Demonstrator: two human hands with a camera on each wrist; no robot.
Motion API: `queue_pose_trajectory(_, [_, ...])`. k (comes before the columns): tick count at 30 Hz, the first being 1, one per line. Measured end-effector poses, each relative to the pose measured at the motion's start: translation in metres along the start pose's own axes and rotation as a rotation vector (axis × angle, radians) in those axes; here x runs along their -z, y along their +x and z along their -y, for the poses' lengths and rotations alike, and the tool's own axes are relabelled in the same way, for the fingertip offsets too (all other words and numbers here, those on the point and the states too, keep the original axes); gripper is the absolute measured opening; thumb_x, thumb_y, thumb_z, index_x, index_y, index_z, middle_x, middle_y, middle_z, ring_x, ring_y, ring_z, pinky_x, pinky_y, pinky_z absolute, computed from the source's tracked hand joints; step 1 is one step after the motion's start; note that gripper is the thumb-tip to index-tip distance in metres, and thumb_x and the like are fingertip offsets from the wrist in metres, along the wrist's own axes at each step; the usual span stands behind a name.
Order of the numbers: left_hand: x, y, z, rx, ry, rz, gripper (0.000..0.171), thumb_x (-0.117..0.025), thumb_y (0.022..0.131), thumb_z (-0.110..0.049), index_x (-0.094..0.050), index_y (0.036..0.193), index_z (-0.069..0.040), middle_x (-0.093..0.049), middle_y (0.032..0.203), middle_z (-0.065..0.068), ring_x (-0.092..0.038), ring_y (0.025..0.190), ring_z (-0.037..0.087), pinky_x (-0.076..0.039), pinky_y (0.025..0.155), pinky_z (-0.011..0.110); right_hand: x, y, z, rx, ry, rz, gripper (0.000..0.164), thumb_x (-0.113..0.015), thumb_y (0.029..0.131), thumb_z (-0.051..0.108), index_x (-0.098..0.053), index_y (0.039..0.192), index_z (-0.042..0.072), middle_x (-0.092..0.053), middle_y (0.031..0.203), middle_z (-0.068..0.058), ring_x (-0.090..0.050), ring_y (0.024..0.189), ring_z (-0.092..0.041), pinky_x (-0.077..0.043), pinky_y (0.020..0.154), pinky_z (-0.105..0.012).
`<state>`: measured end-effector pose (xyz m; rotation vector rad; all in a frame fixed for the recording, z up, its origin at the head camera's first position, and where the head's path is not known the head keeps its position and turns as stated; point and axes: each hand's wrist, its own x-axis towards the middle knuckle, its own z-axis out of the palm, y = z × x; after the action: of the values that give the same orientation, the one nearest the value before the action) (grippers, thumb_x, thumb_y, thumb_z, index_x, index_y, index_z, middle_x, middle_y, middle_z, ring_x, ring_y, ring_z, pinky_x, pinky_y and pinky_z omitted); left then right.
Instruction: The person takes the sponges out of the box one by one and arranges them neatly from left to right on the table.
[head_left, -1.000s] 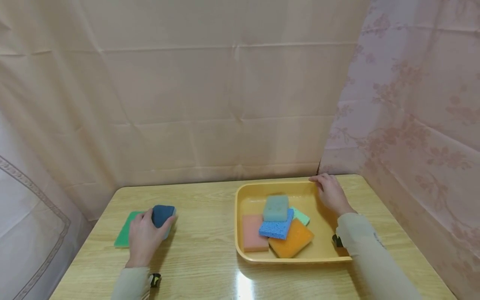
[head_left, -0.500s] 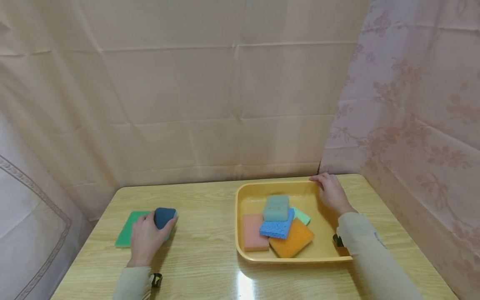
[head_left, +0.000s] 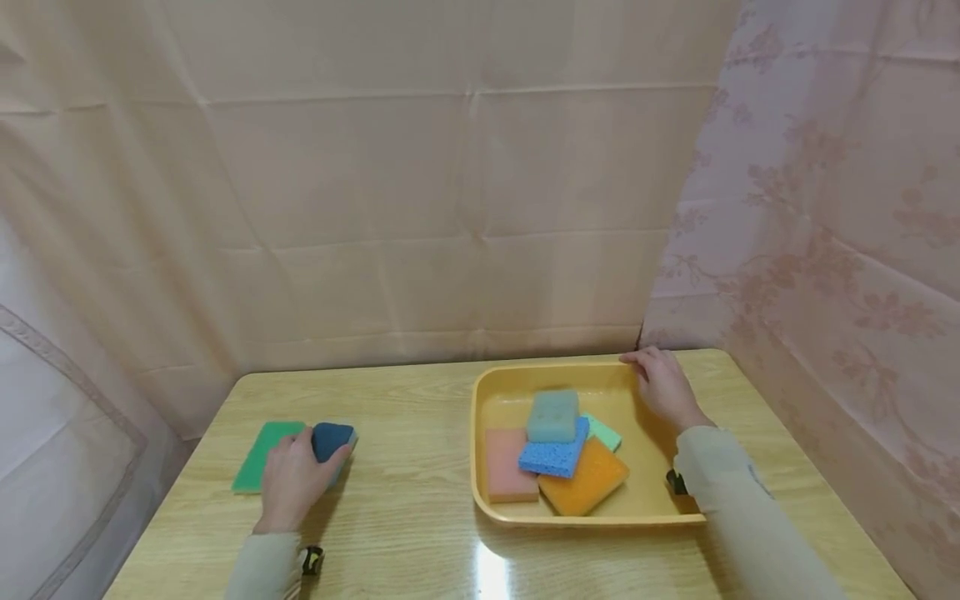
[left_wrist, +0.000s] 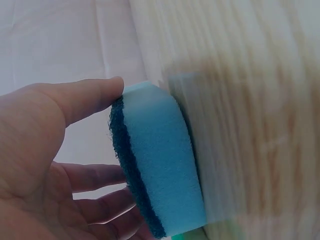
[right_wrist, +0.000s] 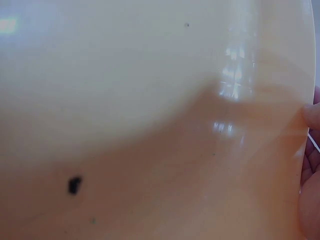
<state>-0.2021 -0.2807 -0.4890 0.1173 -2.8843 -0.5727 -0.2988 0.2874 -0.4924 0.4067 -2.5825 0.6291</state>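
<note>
At the table's left, my left hand (head_left: 288,479) grips a light-blue sponge (left_wrist: 162,150) with a dark-blue scouring pad, thumb on one edge and fingers on the opposite side. In the left wrist view the sponge is close to the tabletop; whether it touches is unclear. Partly behind that hand lies a green scouring sponge (head_left: 272,446). My right hand (head_left: 663,390) holds the far right rim of a yellow tray (head_left: 585,522). The right wrist view shows its thumb (right_wrist: 312,116) at the inner wall and fingers outside.
Inside the tray are a pink sponge (head_left: 510,471), an orange sponge (head_left: 588,479), a blue sponge (head_left: 551,458), a pale green-blue sponge (head_left: 553,415) on top, and a mint-green one (head_left: 603,432). Fabric curtains (head_left: 450,208) hang behind the wooden table (head_left: 405,467).
The light-blue sponge has shifted slightly right and toward me, with my left hand gripping it throughout. More of the green scouring sponge shows. My right hand stays on the tray rim.
</note>
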Motion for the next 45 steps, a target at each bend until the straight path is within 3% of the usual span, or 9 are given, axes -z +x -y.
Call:
queue_pose_trajectory(13, [0.005,0.01,0.011,-0.005,0.053,0.068,0.082,-0.072,0.09,-0.049,-0.053,0.131,0.019,-0.056,0.12,0.043,-0.055,0.109,0.058,-0.046,0.089,0.064,0.001,-0.002,-0.002,-0.015,-0.002,0.01,0.022,-0.056,0.097,-0.011,-0.071,0.111,-0.003,-0.064,0.107,-0.022,-0.054,0.103,-0.045,-0.042,0.096,-0.058])
queue_pose_trajectory(24, [0.005,0.011,0.008,-0.005,0.058,0.071,0.079,-0.071,0.091,-0.048,-0.054,0.13,0.018,-0.058,0.116,0.041,-0.057,0.105,0.057,-0.048,0.085,0.063,0.0,-0.003,-0.003,-0.005,0.004,-0.007,0.022,-0.057,0.096,-0.011,-0.071,0.111,-0.003,-0.065,0.106,-0.022,-0.054,0.101,-0.044,-0.042,0.094,-0.059])
queue_pose_trajectory(32, [0.004,0.016,0.007,0.071,0.06,0.1,0.077,-0.068,0.091,-0.053,-0.058,0.126,0.014,-0.059,0.117,0.038,-0.054,0.109,0.057,-0.042,0.082,0.073,0.0,-0.002,-0.002,-0.002,0.008,-0.01,0.023,-0.057,0.096,-0.012,-0.071,0.111,-0.003,-0.065,0.106,-0.021,-0.055,0.102,-0.045,-0.042,0.096,-0.059])
queue_pose_trajectory(36, [0.003,0.017,0.007,0.042,0.044,0.084,0.075,-0.07,0.092,-0.048,-0.056,0.128,0.016,-0.058,0.117,0.039,-0.055,0.108,0.057,-0.048,0.082,0.065,0.001,-0.002,-0.001,-0.008,0.01,0.0,0.023,-0.056,0.096,-0.011,-0.071,0.112,-0.003,-0.064,0.107,-0.021,-0.054,0.103,-0.045,-0.042,0.096,-0.059])
queue_pose_trajectory(45, [0.006,0.017,0.007,0.028,0.04,0.103,0.078,-0.069,0.092,-0.049,-0.054,0.133,0.016,-0.055,0.123,0.041,-0.053,0.112,0.059,-0.046,0.086,0.066,0.001,0.0,0.0,-0.021,0.002,0.021,0.023,-0.056,0.097,-0.01,-0.071,0.113,-0.002,-0.064,0.107,-0.021,-0.054,0.104,-0.044,-0.042,0.096,-0.058])
